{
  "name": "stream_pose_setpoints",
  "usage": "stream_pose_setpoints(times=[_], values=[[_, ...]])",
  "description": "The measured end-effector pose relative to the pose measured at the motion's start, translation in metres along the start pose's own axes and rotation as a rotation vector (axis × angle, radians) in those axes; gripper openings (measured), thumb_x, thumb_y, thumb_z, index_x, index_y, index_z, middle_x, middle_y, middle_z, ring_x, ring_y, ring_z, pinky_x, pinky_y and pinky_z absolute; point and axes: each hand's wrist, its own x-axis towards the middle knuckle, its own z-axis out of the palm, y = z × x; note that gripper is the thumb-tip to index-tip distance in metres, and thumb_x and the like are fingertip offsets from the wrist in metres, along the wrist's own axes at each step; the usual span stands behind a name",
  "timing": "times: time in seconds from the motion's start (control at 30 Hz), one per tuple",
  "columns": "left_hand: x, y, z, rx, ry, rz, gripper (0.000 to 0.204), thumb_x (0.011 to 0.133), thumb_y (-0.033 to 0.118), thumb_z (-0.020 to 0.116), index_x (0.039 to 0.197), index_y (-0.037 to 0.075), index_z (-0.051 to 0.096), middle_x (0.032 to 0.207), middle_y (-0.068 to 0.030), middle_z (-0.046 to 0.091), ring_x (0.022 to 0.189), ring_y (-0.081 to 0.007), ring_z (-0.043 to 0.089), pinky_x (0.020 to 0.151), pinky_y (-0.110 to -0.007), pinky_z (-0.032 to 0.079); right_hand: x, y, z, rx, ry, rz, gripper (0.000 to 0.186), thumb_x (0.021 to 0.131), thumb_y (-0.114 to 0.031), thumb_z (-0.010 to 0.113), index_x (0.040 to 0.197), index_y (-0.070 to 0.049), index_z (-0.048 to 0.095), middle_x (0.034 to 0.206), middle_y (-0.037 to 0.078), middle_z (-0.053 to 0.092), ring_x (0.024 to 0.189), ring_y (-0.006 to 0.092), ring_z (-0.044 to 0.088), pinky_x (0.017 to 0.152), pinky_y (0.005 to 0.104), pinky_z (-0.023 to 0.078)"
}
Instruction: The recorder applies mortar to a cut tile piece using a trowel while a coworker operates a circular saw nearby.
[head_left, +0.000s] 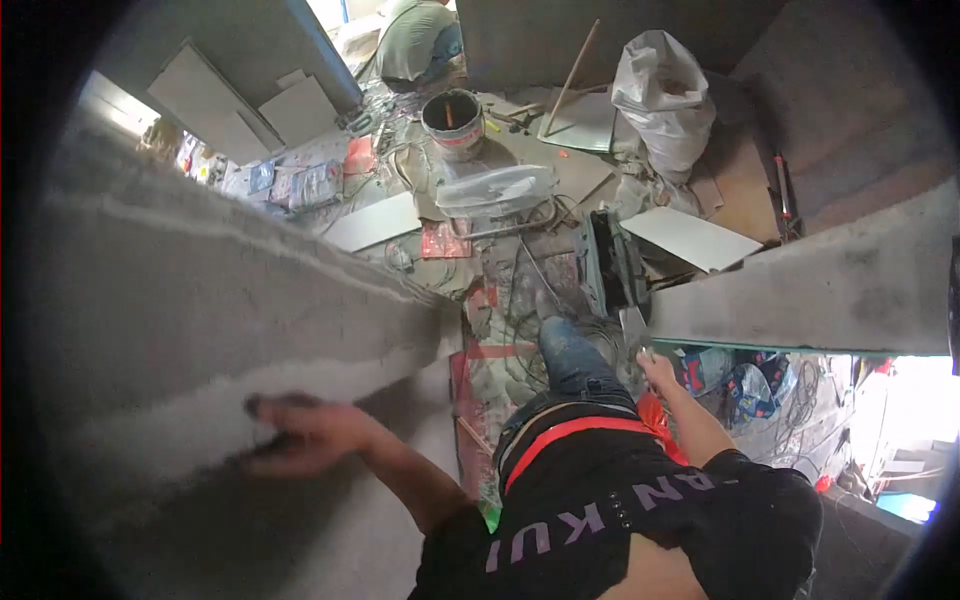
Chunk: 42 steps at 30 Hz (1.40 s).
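My left hand (305, 437) is stretched out in front of the grey plastered wall (200, 300) at left. It is blurred by motion, but its fingers look spread with nothing plainly between them; whether they touch the wall I cannot tell. A pale, lighter band of plaster (215, 405) runs along that wall behind the hand. Low on my right side, my right hand (657, 371) is closed round the handle of a putty knife (633, 328). Its flat metal blade points away from me, beside the end of the right wall (800, 295).
An open tool bag (608, 262) and cables lie ahead of my leg. Farther off are a bucket (453, 122) with a stick in it, a full white sack (665, 110), white tiles (690, 238) and plastic sheeting (497, 190). Another person (415, 42) crouches at the far doorway.
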Motion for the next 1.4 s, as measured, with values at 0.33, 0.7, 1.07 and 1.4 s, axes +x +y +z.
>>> stream_pose_setpoints(times=[0.33, 0.7, 1.07, 1.4], values=[[0.035, -0.048, -0.099, 1.076, 0.229, 0.530, 0.050, 0.109, 0.031, 0.056, 0.145, -0.001, 0.044, 0.144, -0.0198, 0.050, 0.124, -0.0332, 0.052, 0.100, -0.045, 0.045, 0.202, -0.092, 0.022, -0.395, -0.188, -0.227, 0.073, 0.089, -0.064, 0.063, 0.130, -0.004, 0.069, 0.124, 0.028, 0.070, 0.117, 0.0437, 0.067, 0.099, 0.0525, 0.052], [0.015, 0.006, 0.094, 0.559, 0.384, 0.268, 0.085, 0.105, 0.039, 0.065, 0.166, 0.002, 0.020, 0.174, -0.0170, 0.020, 0.159, -0.0324, 0.021, 0.128, -0.048, 0.019, 0.311, -0.474, -0.042, -0.077, -0.225, -0.582, 0.053, 0.087, -0.046, 0.079, 0.103, 0.003, 0.071, 0.098, 0.024, 0.074, 0.094, 0.0382, 0.072, 0.083, 0.0461, 0.054], [0.015, -0.001, 0.225, 1.017, 0.304, 0.674, 0.066, 0.104, 0.030, 0.067, 0.151, -0.007, 0.040, 0.146, -0.0309, 0.051, 0.126, -0.0393, 0.060, 0.107, -0.047, 0.049, 0.307, -0.571, -0.032, 0.176, -0.510, -0.595, 0.039, 0.094, -0.041, 0.078, 0.083, -0.006, 0.065, 0.066, -0.001, 0.059, 0.054, 0.0093, 0.052, 0.050, 0.0306, 0.042], [0.028, -0.036, 0.254, 0.806, 0.278, 0.695, 0.072, 0.111, 0.025, 0.055, 0.164, -0.006, 0.018, 0.174, -0.0243, 0.008, 0.160, -0.0335, 0.014, 0.128, -0.048, 0.017, 0.314, -0.583, -0.056, 0.157, -0.456, -0.562, 0.037, 0.095, -0.040, 0.078, 0.083, -0.006, 0.066, 0.066, -0.002, 0.059, 0.051, 0.0088, 0.050, 0.048, 0.0299, 0.040]])
